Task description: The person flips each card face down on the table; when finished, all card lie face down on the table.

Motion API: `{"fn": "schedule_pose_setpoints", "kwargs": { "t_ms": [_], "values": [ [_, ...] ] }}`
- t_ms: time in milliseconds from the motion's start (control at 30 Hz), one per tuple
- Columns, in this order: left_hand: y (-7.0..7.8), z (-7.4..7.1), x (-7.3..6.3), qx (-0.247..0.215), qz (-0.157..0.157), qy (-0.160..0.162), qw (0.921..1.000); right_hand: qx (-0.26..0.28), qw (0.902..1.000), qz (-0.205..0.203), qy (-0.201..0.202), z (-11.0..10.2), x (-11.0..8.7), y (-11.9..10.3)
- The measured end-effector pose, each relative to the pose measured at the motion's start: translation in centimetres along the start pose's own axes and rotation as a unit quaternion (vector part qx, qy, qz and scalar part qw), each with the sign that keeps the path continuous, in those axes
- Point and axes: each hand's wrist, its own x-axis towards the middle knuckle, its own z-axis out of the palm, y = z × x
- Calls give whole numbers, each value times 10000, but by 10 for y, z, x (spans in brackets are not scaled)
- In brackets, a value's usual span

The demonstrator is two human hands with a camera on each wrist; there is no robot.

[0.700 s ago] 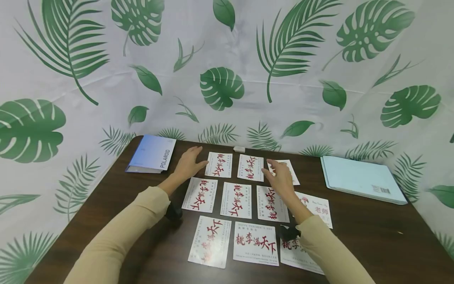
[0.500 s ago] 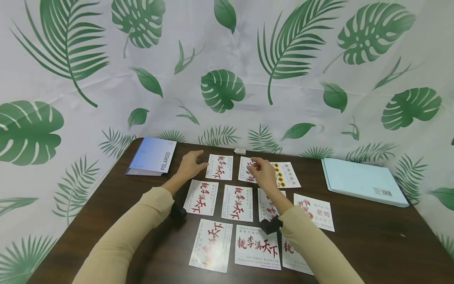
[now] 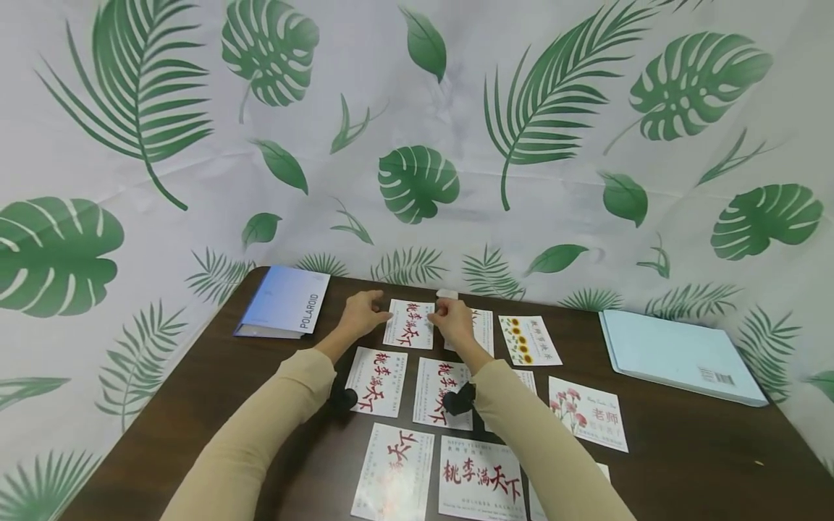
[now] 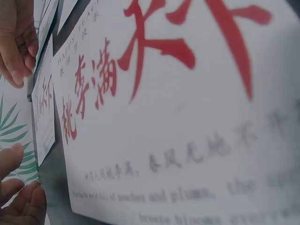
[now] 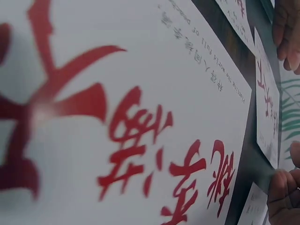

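In the head view, a white card with red Chinese characters (image 3: 409, 323) lies at the back left of a grid of cards. My left hand (image 3: 360, 316) is at its left edge, thumb near the card and fingers loosely bent. My right hand (image 3: 454, 320) reaches to its right edge, fingertips close together, partly covering a similar card (image 3: 483, 331). Whether either hand touches the card is hard to tell. Both hands also flank this card (image 4: 45, 110) in the left wrist view. A sunflower card (image 3: 530, 340) lies further right.
More red-lettered cards, such as the front one (image 3: 481, 477), lie in rows on the dark table (image 3: 691, 463). A carnation card (image 3: 588, 412) is at right. A blue POLAROID album (image 3: 283, 300) stands back left, a pale blue folder (image 3: 680, 354) back right, a small white object (image 3: 447, 294) behind.
My right hand has moved left from beside the sunflower card, across the second card, to the back left card's right edge. My left hand stays by that card. The view has tilted slightly up.
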Motion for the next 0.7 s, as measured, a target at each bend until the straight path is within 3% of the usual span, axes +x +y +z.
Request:
{"fn": "schedule_pose_setpoints", "kwargs": {
  "t_ms": [467,533,700],
  "values": [
    [1,16,8,62,-31,-156,9999,-640,9979,6,-132,12,9,3],
    [-1,17,11,136,79,-32,9999,-679,9976,-19,-107,13,10,4],
    [1,12,14,294,43,-2,9996,-673,9974,-19,-243,13,16,0]
  ]
}}
